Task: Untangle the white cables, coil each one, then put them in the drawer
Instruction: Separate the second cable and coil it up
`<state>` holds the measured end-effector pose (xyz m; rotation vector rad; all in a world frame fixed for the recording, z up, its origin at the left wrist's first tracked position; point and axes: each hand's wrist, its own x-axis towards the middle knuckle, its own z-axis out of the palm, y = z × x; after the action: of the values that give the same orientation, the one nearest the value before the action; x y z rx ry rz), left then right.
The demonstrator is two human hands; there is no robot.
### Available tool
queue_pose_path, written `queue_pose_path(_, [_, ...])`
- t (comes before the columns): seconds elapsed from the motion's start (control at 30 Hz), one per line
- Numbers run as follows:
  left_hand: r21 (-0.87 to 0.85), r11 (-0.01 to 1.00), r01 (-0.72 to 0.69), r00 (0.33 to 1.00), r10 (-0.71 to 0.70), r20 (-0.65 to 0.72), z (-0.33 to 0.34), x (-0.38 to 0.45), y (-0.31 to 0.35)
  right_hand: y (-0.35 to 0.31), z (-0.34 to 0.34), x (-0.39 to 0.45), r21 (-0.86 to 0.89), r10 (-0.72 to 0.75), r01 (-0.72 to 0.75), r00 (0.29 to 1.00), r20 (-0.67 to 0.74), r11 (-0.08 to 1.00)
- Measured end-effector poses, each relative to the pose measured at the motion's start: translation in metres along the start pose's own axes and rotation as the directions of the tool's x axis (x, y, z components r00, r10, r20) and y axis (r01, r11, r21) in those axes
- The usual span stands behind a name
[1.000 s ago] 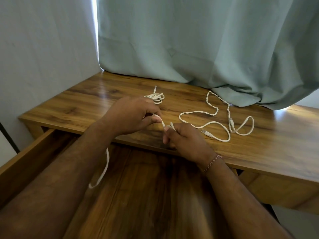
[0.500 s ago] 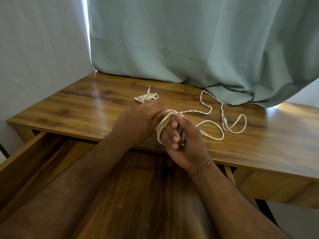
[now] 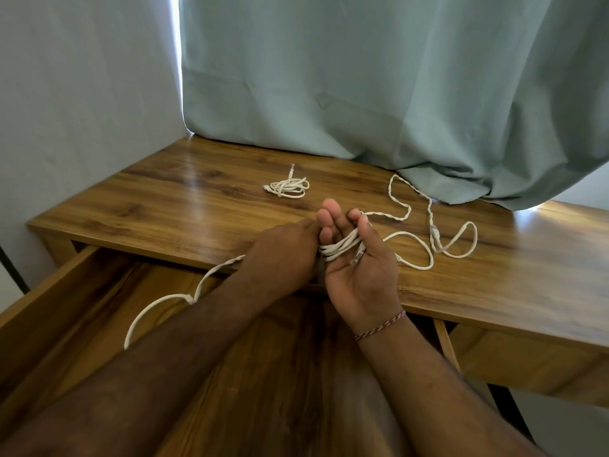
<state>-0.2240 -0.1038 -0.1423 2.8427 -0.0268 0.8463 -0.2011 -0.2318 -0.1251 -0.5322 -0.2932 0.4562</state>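
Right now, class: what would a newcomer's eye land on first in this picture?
The two hands at centre: the right hand has white cable wound around its fingers, the left hand against it. Behind, a coiled cable lies on the desk; below, the drawer stands open.

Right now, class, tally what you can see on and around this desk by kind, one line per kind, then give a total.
White cables: 3 (coiled bundle, one being wound round the right hand, loose one on the desk)
Hands: 2 (left hand, right hand)
Open drawer: 1
Curtain: 1
Desk: 1
Total: 8
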Motion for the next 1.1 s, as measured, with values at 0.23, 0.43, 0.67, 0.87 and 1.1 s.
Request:
queue_pose_path(0.23, [0.030,0.993,-0.118,0.992,0.116,0.050,0.003,0.000,-0.006,0.000,0.000,0.006,0.002,-0.106,0.108,0.975,-0.195,0.994])
queue_pose_path(0.43, [0.111,0.950,-0.294,0.952,0.280,0.124,0.001,0.002,-0.002,0.001,-0.005,0.014,-0.299,-0.330,0.236,0.889,-0.318,0.925])
queue_pose_path(0.67, [0.087,0.874,-0.477,0.870,0.484,-0.089,-0.028,0.008,-0.010,0.001,-0.027,0.013,-0.934,-0.509,0.349,0.818,0.266,0.073])
queue_pose_path(0.87, [0.083,0.846,-0.527,0.847,0.530,-0.024,-0.053,0.016,-0.027,0.002,-0.027,0.009,-0.911,-0.417,0.354,0.811,0.411,-0.210])
queue_pose_path(1.1, [-0.063,0.866,-0.496,0.867,0.498,0.027,-0.062,0.022,-0.038,0.001,-0.022,0.010,-0.920,-0.364,0.343,0.845,0.391,-0.191])
